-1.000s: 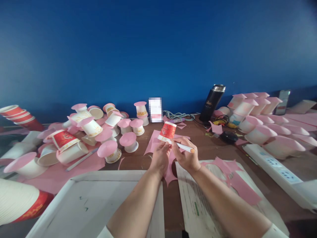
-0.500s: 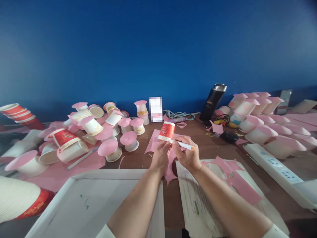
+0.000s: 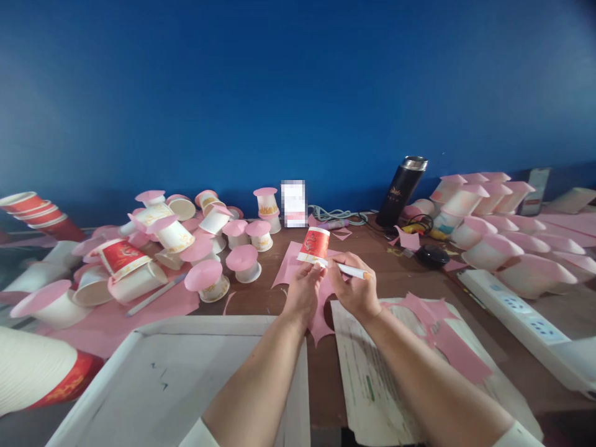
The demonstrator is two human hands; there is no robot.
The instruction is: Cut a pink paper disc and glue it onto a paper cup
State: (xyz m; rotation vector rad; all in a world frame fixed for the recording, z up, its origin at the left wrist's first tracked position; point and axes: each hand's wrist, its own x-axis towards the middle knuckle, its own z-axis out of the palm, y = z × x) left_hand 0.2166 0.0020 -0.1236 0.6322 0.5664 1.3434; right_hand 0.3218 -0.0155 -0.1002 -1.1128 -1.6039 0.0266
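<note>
My left hand [image 3: 302, 293] grips the rim of a red and white paper cup [image 3: 315, 244], held upside down against a pink paper sheet [image 3: 320, 304] over the brown table [image 3: 261, 297]. My right hand [image 3: 354, 290] holds a white pen [image 3: 352, 271] with an orange end; its tip meets the cup's rim. Both hands are close together at the middle of the view.
Many white cups with pink paper lids [image 3: 205, 278] lie scattered at the left and stacked at the right [image 3: 493, 242]. A black flask [image 3: 401, 189] stands at the back. A white tray [image 3: 186, 372] lies near me, printed paper with pink scraps [image 3: 437, 335] and a white power strip [image 3: 526, 323] to the right.
The pen has tilted slightly flatter and my right hand has shifted a little along the cup's rim. The cup and my left hand stay almost still.
</note>
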